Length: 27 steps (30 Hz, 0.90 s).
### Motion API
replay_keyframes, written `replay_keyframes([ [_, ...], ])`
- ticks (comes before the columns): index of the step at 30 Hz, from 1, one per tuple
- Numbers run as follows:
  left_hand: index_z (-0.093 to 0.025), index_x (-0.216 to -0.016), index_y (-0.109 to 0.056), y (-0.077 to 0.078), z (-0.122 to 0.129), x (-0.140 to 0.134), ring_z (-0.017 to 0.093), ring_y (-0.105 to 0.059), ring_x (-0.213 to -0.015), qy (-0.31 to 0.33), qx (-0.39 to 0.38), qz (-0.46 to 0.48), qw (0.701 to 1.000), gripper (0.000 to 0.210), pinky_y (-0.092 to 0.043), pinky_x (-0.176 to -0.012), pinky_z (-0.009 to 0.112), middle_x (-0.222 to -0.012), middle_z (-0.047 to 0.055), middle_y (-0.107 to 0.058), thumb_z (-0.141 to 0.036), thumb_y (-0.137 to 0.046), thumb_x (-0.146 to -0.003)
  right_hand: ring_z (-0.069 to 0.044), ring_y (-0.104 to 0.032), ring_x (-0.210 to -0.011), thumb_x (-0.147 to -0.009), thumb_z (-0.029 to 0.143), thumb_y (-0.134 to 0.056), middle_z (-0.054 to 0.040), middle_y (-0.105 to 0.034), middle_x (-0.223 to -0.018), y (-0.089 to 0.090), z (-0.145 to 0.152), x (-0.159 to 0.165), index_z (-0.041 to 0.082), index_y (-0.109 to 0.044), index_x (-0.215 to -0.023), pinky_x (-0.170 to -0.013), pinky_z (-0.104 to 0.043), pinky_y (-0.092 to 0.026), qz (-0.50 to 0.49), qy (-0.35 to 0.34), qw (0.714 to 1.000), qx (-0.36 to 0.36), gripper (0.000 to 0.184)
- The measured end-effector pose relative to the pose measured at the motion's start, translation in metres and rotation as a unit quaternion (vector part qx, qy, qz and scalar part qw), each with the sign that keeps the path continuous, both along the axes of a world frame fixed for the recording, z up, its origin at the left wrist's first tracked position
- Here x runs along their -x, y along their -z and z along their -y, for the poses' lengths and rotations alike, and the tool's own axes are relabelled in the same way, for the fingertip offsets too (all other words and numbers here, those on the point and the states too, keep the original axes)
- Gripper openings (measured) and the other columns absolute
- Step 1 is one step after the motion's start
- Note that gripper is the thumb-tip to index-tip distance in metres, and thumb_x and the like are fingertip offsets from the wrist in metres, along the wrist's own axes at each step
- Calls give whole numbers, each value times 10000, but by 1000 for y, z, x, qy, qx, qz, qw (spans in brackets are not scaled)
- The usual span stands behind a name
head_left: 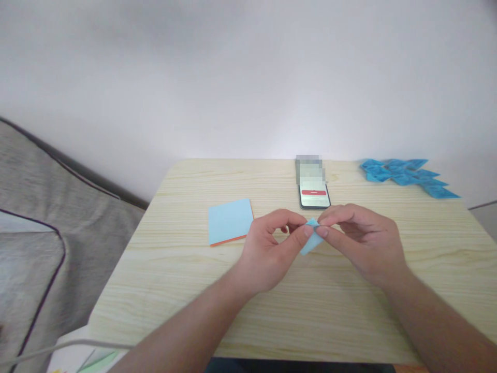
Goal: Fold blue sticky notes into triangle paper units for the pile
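Observation:
Between my two hands is a small folded piece of light blue paper (311, 243), held above the wooden table near its middle. My left hand (272, 248) pinches its left side between thumb and fingers. From the right, my right hand (363, 241) pinches the upper edge with thumb and index finger. The fingertips of both hands nearly meet and cover part of the folds. Just left of my left hand lies a stack of square paper (231, 221), light blue on top with an orange edge showing beneath.
A phone (313, 194) with a lit screen lies beyond my hands. Several folded blue paper pieces (407, 176) rest at the table's back right. The wooden table (174, 290) meets a white wall behind. A grey cushioned seat (93, 248) and a cable (77, 342) are at left.

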<state>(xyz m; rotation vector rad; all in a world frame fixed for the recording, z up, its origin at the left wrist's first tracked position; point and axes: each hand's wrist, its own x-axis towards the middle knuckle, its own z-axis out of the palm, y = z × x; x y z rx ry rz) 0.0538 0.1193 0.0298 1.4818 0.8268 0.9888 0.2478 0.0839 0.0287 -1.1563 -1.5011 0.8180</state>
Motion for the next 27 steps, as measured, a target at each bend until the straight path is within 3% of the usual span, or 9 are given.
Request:
replay_keyframes([
  [7,-176,-901,-717,4,1,-1,128,-557,-756,-20,-36,15,999,97,-445,-723,276,-780,5,-649,-267,-738,-876,-194,-681,-858,-846,172,-768,-27,-725,-908,4,1,3,263,-726,-949,-806,-356,-560,-5,-13,1000,-10,143],
  [11,-196,-921,-725,8,1,0,138,-568,-785,-37,-34,41,998,88,-457,-748,287,-828,18,-674,-276,-734,-887,-202,-685,-937,-855,216,-771,-36,-735,-989,0,2,3,272,-726,-1036,-855,-352,-564,-24,-4,999,25,195],
  [14,-206,-923,-732,10,0,1,140,-568,-784,-47,-21,61,997,87,-462,-748,292,-836,21,-677,-288,-729,-894,-198,-692,-890,-878,254,-750,-38,-743,-971,-4,2,1,262,-741,-1008,-817,-345,-563,9,-21,998,51,131],
  [27,-215,-942,-740,10,0,2,152,-581,-835,-51,-17,65,996,97,-471,-788,304,-893,37,-693,-303,-719,-906,-205,-709,-857,-870,250,-755,-34,-764,-953,-5,2,2,267,-750,-967,-780,-353,-565,49,16,999,11,98],
])
